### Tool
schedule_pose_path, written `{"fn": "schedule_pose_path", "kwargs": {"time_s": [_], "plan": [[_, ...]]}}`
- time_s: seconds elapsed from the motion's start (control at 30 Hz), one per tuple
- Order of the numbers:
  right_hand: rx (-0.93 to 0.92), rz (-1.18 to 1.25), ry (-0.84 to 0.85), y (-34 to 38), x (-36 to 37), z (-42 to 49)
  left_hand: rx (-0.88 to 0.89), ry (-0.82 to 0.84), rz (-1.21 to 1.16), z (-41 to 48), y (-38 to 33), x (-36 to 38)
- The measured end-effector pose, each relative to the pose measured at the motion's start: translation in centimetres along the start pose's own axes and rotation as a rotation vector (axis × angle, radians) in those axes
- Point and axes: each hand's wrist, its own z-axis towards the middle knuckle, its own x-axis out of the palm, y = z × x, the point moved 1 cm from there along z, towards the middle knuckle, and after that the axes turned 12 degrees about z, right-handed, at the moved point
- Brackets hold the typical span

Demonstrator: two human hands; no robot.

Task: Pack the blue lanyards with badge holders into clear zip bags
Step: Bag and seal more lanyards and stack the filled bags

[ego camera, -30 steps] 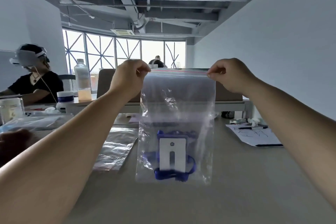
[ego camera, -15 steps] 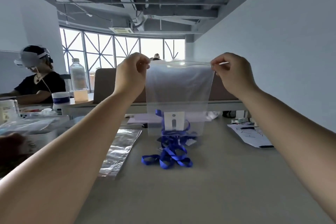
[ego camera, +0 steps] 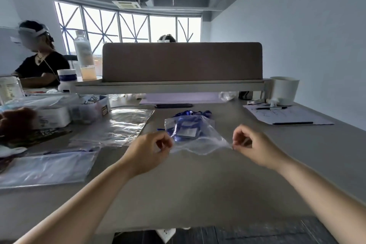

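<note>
A clear zip bag [ego camera: 200, 141] lies on the grey table [ego camera: 198, 188], its open edge toward me. Inside it sit a coiled blue lanyard [ego camera: 174, 129] and its white badge holder [ego camera: 188, 131]. My left hand [ego camera: 150, 149] pinches the bag's near left corner. At the near right corner, my right hand [ego camera: 250, 145] pinches the same edge, which sags in a wave between the two hands. Just behind the bag, more loose blue lanyards [ego camera: 192, 113] lie on the table.
Empty clear bags [ego camera: 122, 125] and a flat stack of bags [ego camera: 47, 166] lie at left, beside a white box [ego camera: 53, 117] and a plastic tub [ego camera: 89, 105]. A paper sheet with pens [ego camera: 287, 116] and a white cup [ego camera: 285, 90] are at right. A brown divider [ego camera: 182, 61] stands behind.
Both hands have lowered the bag from in front of my face down onto the table, still pinching its top corners. The view has tilted down.
</note>
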Motion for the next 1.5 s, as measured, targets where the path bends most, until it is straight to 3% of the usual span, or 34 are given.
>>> {"fn": "schedule_pose_path", "kwargs": {"time_s": [0.1, 0.17, 0.23, 0.3, 0.33, 0.43, 0.5, 0.57, 0.7, 0.83, 1.0, 1.13, 1.17, 1.27, 1.33, 1.43, 1.5], "plan": [[0.063, -0.023, 0.157, -0.1, 0.2, -1.4, 0.086, 0.201, 0.086, -1.6, 0.0, 0.2], [0.137, 0.026, 0.259, 0.2, 0.2, -1.7, 0.049, 0.306, 0.079, -1.9, -0.2, 0.4], [0.152, 0.073, 0.219, 0.7, 0.3, -1.0, -0.029, 0.238, 0.043, -1.3, -0.4, 0.4], [0.128, -0.015, 0.164, 1.0, 0.8, 0.1, -0.033, 0.119, 0.118, -0.1, -0.7, 0.8], [0.137, -0.093, 0.202, 1.1, 1.3, 0.6, -0.011, 0.147, 0.204, 0.5, -0.9, 1.2], [0.303, -0.381, 0.505, 0.4, 3.5, 1.0, 0.061, 0.567, 0.494, 0.7, -0.7, 3.1], [0.358, -0.516, 0.661, -0.1, 4.3, 0.8, 0.076, 0.720, 0.552, 0.3, -0.4, 3.7], [0.345, -0.480, 0.651, 0.4, 3.8, 1.5, 0.110, 0.697, 0.571, 0.9, -0.2, 2.9], [0.272, -0.409, 0.477, 0.6, 3.4, 4.5, 0.037, 0.473, 0.402, 3.5, 0.2, 2.9], [0.319, -0.585, 0.651, -2.3, 5.7, 4.4, 0.051, 0.663, 0.496, 3.2, 0.6, 5.6], [0.201, -0.455, 0.400, -2.1, 4.9, 7.7, 0.079, 0.356, 0.416, 6.7, 1.1, 5.0], [0.305, -0.548, 0.583, -4.0, 7.2, 8.2, 0.085, 0.594, 0.496, 7.3, 1.3, 7.6], [0.315, -0.536, 0.579, -4.3, 7.4, 8.3, 0.094, 0.588, 0.485, 7.4, 1.5, 7.8], [0.192, -0.442, 0.357, -4.2, 6.7, 10.6, 0.138, 0.264, 0.433, 9.8, 1.8, 6.9], [0.138, -0.417, 0.273, -4.2, 6.5, 12.1, 0.113, 0.178, 0.429, 11.3, 1.7, 6.8], [0.256, -0.531, 0.460, -5.7, 7.9, 12.5, 0.059, 0.468, 0.501, 11.6, 1.8, 8.9], [0.285, -0.550, 0.502, -6.3, 8.5, 12.8, 0.045, 0.556, 0.482, 11.7, 2.2, 9.7]]}}
